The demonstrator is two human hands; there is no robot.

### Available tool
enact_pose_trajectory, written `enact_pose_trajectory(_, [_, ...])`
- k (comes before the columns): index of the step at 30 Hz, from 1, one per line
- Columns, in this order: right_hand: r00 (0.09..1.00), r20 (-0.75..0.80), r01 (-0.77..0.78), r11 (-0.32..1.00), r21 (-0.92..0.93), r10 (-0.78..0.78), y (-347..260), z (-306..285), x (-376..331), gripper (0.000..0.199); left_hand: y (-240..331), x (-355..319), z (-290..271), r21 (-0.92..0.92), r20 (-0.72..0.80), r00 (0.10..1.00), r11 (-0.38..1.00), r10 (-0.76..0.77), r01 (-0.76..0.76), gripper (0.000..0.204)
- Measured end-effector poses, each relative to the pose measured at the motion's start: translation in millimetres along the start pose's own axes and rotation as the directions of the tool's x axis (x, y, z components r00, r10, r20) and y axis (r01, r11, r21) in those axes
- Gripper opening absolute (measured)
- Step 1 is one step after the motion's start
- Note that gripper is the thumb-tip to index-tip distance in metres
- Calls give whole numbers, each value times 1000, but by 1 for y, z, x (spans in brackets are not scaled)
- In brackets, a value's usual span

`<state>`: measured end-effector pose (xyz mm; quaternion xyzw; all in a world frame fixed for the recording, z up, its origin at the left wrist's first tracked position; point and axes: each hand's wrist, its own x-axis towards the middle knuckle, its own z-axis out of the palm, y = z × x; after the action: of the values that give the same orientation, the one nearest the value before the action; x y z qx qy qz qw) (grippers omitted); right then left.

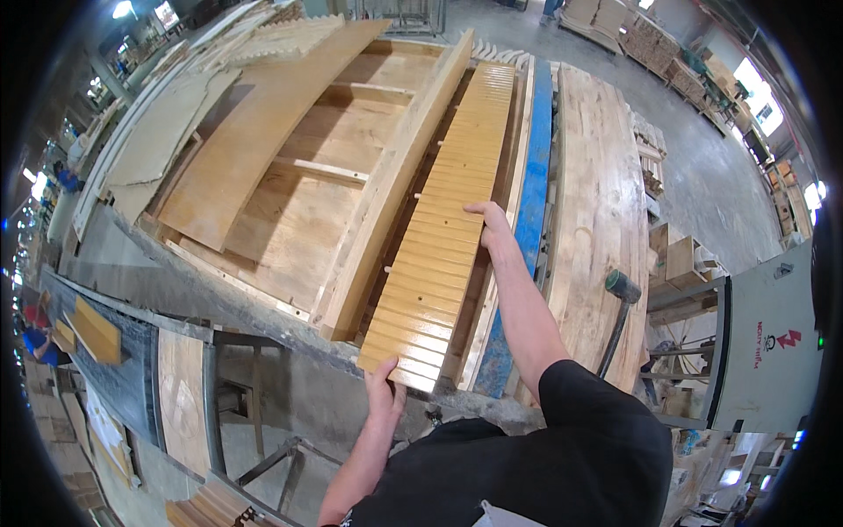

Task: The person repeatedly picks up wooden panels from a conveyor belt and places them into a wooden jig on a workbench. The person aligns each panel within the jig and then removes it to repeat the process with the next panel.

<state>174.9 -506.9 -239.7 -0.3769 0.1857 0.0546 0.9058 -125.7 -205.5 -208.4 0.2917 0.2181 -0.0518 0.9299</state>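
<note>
Apparently for steadiness at two points, the grooved yellow panel (439,198) is held lengthwise over the desk (237,299): its end at the near edge is pinched by the left hand (384,393), its right side by the right hand (494,226).

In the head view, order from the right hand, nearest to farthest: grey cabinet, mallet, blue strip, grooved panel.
1. Grooved panel, touching the right hand.
2. Blue strip, right of the panel.
3. Mallet, farther right.
4. Grey cabinet, far right.
</note>
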Motion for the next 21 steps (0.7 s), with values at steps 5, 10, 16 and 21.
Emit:
enact_pose_trajectory(5, [962,-247,21,936,-353,-115,28,-24,52,51,-24,28,-44,163,-152,985,981,-81,106,51])
enact_pose_trajectory(10, [885,-259,110,715,-690,-387,55,-78,131,57,-32,59,-51,324,-215,968,926,-131,197,35])
enact_pose_trajectory(16, [942,-246,12,753,-658,-230,43,-66,148,61,-12,73,-34,440,-302,938,848,-171,296,37])
enact_pose_trajectory(21, [931,-289,-50,706,-707,-223,43,-55,149,62,-16,78,-50,419,-225,960,873,-168,251,38])
